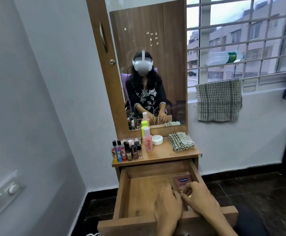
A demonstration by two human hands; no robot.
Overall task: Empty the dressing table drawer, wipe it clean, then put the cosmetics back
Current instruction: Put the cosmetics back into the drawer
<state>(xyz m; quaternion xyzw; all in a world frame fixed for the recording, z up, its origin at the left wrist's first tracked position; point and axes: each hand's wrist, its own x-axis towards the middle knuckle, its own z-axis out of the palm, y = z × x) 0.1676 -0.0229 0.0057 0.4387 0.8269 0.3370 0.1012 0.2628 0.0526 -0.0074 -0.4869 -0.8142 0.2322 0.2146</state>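
Note:
The wooden drawer (124, 189) of the dressing table stands pulled out in front of me. A pink Vaseline pack (181, 180) lies flat at its right side. My right hand (196, 195) holds the pack's near end with curled fingers. My left hand (168, 201) rests beside it with straight fingers touching the pack's left edge. On the tabletop (164, 155) stand several nail polish and lip balm bottles (126, 149), a pink bottle (147, 142), a green-capped bottle (144, 129), a white round jar (157, 139) and a folded checked cloth (180, 141).
A mirror (149, 48) rises behind the tabletop. A second checked cloth (219, 99) hangs from the window grille on the right, and a plastic bottle (224, 57) lies in the grille. A wall with a switch plate (4, 193) is on the left. The floor is dark.

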